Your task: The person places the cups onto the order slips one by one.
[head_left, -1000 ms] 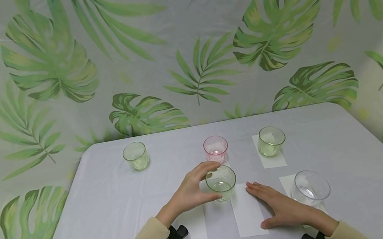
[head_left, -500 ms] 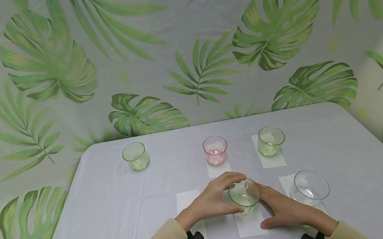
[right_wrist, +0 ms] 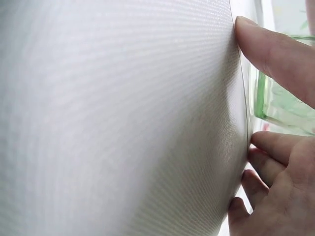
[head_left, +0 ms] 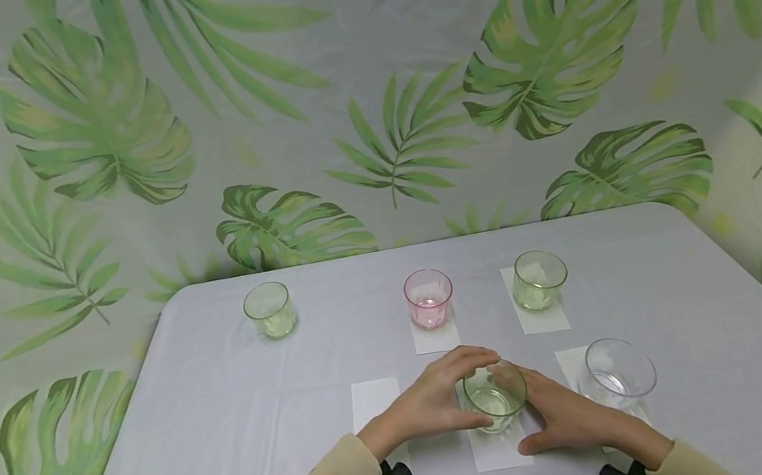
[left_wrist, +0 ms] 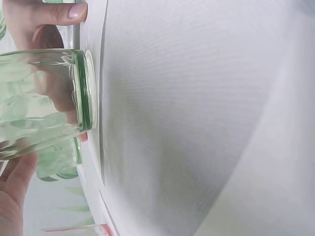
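Note:
A pale green glass (head_left: pixel 498 411) stands upright over a white paper rectangle (head_left: pixel 496 455) near the front middle of the table. My left hand (head_left: pixel 438 400) grips it from the left, thumb on the near side and fingers on the far side. In the left wrist view the base of the green glass (left_wrist: pixel 83 93) is right at the paper. To its right, my right hand (head_left: pixel 561 409) rests with fingers spread and fairly straight, thumb apart. The right wrist view shows its fingertips (right_wrist: pixel 256 140) down at the white surface, with the glass beyond.
Along the back stand a green glass (head_left: pixel 273 323) on the left, a pink glass (head_left: pixel 431 309) and another green glass (head_left: pixel 543 290), the latter two on paper. A clear glass (head_left: pixel 619 382) stands close to the right forearm. Another paper rectangle (head_left: pixel 375 396) lies partly under the left arm.
My left hand has carried the green glass rightward and toward me, from in front of the pink glass onto the paper beside my right hand. The right hand has stayed put.

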A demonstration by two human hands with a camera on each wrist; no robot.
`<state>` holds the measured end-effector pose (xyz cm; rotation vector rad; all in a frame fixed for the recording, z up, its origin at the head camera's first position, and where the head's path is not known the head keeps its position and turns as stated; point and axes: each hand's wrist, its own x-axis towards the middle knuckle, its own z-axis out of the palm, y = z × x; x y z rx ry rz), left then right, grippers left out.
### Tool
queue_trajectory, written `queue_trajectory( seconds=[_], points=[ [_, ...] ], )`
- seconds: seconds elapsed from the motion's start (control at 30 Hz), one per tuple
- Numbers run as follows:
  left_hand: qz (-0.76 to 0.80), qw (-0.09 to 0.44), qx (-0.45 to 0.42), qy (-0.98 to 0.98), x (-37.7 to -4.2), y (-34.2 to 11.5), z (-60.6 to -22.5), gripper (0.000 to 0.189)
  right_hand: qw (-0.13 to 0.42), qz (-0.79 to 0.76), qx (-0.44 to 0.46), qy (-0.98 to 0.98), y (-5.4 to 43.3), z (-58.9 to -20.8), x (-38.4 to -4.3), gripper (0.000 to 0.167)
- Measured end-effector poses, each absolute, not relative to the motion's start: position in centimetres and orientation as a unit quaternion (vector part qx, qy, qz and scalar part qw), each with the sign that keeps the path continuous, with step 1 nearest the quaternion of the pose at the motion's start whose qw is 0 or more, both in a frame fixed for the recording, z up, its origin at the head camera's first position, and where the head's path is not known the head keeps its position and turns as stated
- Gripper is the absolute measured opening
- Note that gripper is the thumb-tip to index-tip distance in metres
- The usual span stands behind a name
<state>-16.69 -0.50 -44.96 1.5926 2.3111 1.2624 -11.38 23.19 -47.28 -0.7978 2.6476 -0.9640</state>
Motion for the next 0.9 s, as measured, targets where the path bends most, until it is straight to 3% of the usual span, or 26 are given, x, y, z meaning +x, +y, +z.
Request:
queue_trajectory(
  seconds=[0.9],
  points=[
    [0.386, 0.048, 0.529, 0.754, -16.86, -1.04, -45.18, 0.082, 0.131, -0.342, -0.24, 0.899, 23.29, -46.92, -11.47, 0.105]
  ],
)
